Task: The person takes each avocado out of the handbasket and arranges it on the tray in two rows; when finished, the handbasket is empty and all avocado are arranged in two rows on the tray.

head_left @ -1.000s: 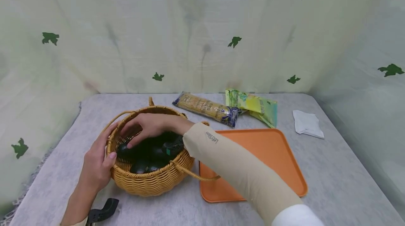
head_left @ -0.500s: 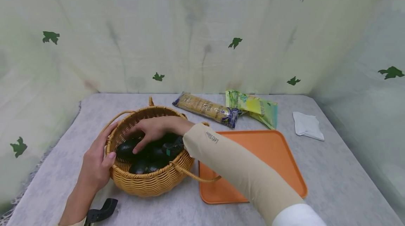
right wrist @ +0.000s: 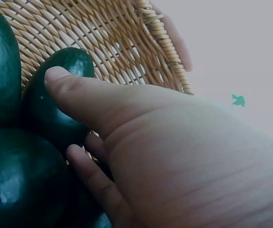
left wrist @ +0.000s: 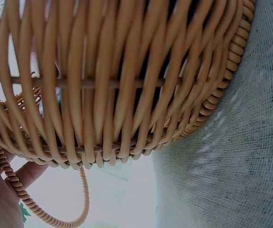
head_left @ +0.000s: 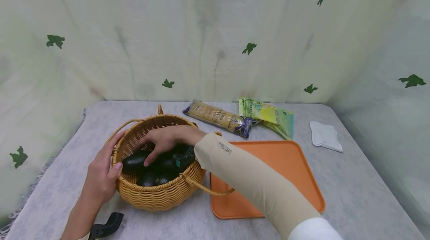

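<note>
A round wicker basket (head_left: pixel 158 195) stands on the grey table and holds several dark green avocados (head_left: pixel 158 176). My right hand (head_left: pixel 158 145) reaches down into it from the right. In the right wrist view its thumb (right wrist: pixel 65 78) lies on top of one avocado (right wrist: pixel 51 114) and a finger curls under that fruit's side. This avocado (head_left: pixel 133 161) lies at the basket's left inside. My left hand (head_left: pixel 102 176) grips the basket's left rim, thumb over the edge and fingers outside. The left wrist view is filled by the basket wall (left wrist: pixel 117 71).
An orange tray (head_left: pixel 285 173) lies just right of the basket, under my right forearm. Behind it lie a long noodle packet (head_left: pixel 218 118) and a green-yellow packet (head_left: pixel 268 115). A white cloth (head_left: pixel 325 135) sits far right, and a black object (head_left: pixel 105 225) near the front edge.
My right hand has sunk deeper into the basket and its fingers have closed onto the left avocado. The left hand and the basket have stayed put.
</note>
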`<state>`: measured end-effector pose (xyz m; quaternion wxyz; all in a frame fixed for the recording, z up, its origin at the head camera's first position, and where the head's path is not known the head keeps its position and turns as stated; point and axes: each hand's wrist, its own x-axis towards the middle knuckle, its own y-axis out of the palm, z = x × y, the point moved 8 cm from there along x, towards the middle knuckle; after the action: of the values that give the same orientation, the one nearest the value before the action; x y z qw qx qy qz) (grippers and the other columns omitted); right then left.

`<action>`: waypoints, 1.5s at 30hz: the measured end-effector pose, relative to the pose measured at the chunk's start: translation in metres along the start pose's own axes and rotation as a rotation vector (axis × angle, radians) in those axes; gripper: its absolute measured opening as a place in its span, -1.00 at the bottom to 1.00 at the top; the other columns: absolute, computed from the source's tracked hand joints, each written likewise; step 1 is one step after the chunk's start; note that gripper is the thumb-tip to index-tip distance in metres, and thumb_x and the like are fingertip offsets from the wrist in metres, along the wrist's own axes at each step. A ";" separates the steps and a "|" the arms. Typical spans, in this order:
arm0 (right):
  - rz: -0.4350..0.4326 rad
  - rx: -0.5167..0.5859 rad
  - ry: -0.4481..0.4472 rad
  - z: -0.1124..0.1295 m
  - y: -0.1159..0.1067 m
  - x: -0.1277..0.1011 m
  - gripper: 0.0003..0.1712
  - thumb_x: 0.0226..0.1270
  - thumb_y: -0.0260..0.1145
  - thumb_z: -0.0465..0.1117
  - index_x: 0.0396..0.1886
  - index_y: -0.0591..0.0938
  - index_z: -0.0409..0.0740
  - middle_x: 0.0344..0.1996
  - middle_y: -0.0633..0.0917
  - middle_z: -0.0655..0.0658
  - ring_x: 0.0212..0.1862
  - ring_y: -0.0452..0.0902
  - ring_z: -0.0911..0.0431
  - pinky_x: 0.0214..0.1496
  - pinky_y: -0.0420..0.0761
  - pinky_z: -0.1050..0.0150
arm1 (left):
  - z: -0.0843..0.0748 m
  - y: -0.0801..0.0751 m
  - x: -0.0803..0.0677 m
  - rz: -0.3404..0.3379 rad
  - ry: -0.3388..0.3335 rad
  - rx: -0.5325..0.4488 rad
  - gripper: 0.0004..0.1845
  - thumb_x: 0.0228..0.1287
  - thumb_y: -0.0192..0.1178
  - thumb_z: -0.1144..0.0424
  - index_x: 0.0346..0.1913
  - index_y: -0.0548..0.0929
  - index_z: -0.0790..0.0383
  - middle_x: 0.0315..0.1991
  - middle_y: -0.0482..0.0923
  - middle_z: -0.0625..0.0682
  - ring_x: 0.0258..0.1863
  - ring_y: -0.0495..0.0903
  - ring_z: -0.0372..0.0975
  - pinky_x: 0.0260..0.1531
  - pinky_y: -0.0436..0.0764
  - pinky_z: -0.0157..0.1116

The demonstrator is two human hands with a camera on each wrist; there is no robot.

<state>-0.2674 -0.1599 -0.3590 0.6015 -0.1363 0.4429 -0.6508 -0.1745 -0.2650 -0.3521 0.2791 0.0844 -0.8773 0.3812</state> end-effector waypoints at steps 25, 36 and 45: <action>0.002 -0.133 -0.024 0.006 0.002 0.011 -0.28 0.44 0.36 0.00 0.52 0.43 -0.04 0.41 0.53 0.04 0.39 0.40 0.27 0.34 0.27 0.55 | 0.001 -0.001 -0.001 -0.007 0.009 0.004 -0.27 0.34 -0.10 0.26 0.61 0.25 0.03 0.52 0.32 0.19 0.39 0.37 0.09 0.24 0.09 -0.67; 0.051 -0.204 -0.011 0.006 0.006 0.012 -0.29 0.43 0.37 0.02 0.51 0.45 -0.04 0.40 0.53 0.03 0.40 0.39 0.24 0.36 0.28 0.53 | 0.002 -0.001 -0.002 -0.017 0.021 -0.001 -0.28 0.36 -0.09 0.25 0.61 0.25 0.04 0.52 0.32 0.19 0.44 0.28 -0.34 0.22 0.11 -0.68; 0.095 -0.105 0.020 0.003 0.010 0.009 -0.32 0.39 0.41 -0.03 0.48 0.50 0.00 0.34 0.59 0.05 0.30 0.51 0.25 0.23 0.38 0.54 | 0.001 0.000 0.000 -0.004 0.008 0.007 -0.28 0.37 -0.09 0.25 0.62 0.24 0.02 0.53 0.32 0.16 0.40 0.36 0.04 0.20 0.11 -0.71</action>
<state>-0.2609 -0.1681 -0.3679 0.6193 -0.1399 0.4885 -0.5986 -0.1742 -0.2657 -0.3523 0.2831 0.0856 -0.8746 0.3841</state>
